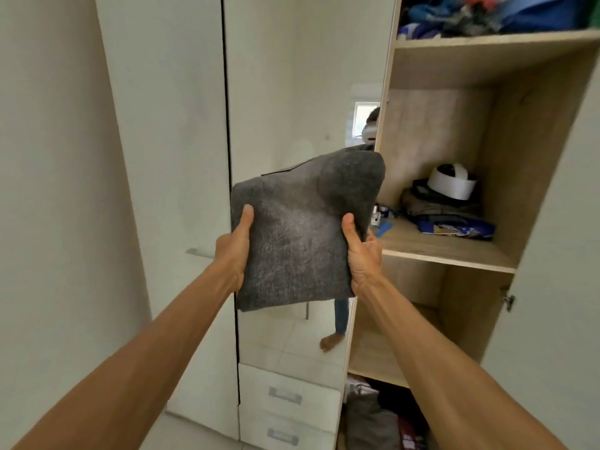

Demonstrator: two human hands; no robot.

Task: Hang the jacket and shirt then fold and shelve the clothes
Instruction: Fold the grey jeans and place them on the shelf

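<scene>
left hand (232, 251) and right hand (362, 251) each grip the folded grey garment (302, 228), thumbs on top.

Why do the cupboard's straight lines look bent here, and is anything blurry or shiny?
Head view: the wide-angle lens bows the wardrobe frame and stretches the forearms; top-shelf clothes look smeared, while the folded grey garment in the left hand and right hand is sharper; the mirror panel reflects a leg; light is soft, without harsh glare.
</scene>
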